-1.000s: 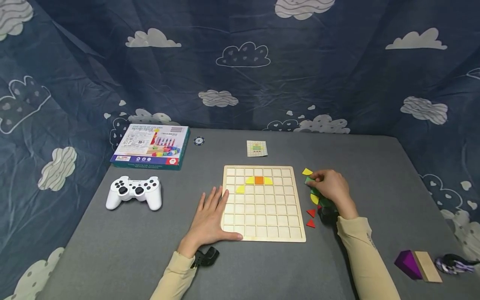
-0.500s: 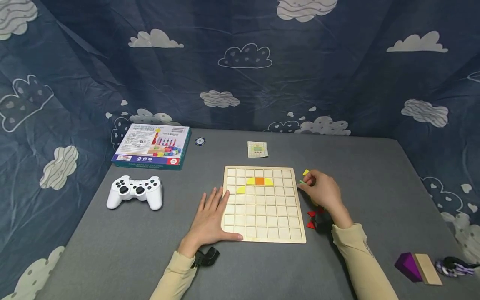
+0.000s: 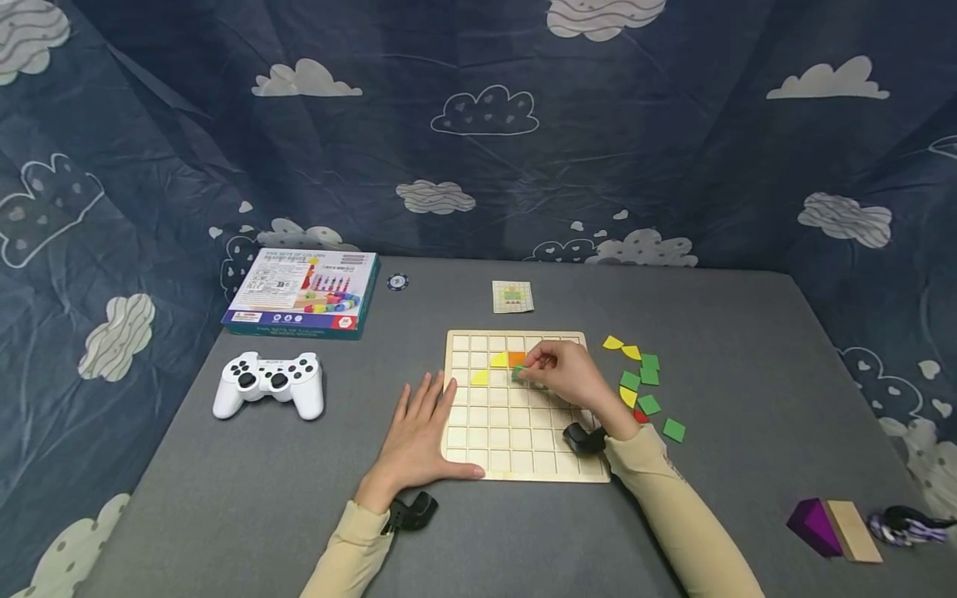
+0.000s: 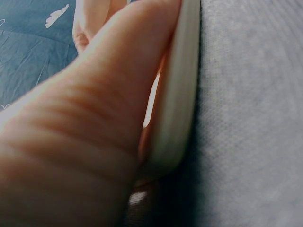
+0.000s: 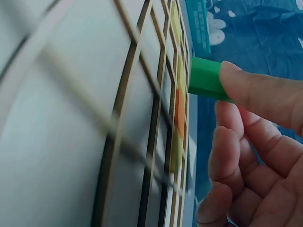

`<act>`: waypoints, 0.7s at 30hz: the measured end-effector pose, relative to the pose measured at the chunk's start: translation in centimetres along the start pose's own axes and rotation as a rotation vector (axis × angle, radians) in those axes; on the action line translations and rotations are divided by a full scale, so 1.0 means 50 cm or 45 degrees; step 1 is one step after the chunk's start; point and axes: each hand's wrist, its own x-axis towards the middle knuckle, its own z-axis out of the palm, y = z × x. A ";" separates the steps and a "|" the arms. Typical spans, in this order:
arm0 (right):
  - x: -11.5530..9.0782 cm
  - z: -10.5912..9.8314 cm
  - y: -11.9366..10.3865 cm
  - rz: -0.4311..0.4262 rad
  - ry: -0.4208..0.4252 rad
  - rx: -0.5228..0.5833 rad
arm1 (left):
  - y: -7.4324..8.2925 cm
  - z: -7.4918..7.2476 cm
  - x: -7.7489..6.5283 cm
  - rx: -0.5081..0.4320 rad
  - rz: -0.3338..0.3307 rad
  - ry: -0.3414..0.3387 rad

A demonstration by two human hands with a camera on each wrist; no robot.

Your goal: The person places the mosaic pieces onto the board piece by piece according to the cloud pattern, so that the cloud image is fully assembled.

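Note:
A wooden grid board (image 3: 519, 440) lies on the grey table, with an orange square tile (image 3: 516, 359) and yellow quarter-round tiles (image 3: 479, 378) set in its upper cells. My right hand (image 3: 570, 374) is over the board and pinches a green square tile (image 5: 206, 78) between thumb and fingers, just below the orange tile. The right wrist view shows that tile close to the board's surface. My left hand (image 3: 414, 436) rests with spread fingers on the board's left edge, thumb along the front corner. The left wrist view shows mostly the thumb (image 4: 113, 75) against the board's side.
Several green tiles (image 3: 674, 429), yellow tiles (image 3: 613, 342) and a red tile (image 3: 640, 416) lie right of the board. Behind it is a small pattern card (image 3: 512, 296). A game box (image 3: 302, 291) and white game controller (image 3: 267, 384) stand left; purple and wooden blocks (image 3: 815, 527) lie front right.
My right hand has picked up a green tile from beside the board and carried it left over the grid. The left hand has stayed in place.

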 end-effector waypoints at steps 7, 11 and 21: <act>0.023 0.034 -0.021 -0.040 -0.079 -0.029 | 0.003 0.000 0.000 -0.005 -0.005 -0.003; 0.030 0.045 -0.028 -0.041 -0.084 -0.106 | 0.002 0.000 -0.001 -0.006 -0.003 0.004; 0.039 0.056 -0.037 0.023 -0.062 -0.323 | 0.002 -0.002 -0.002 -0.016 0.014 0.028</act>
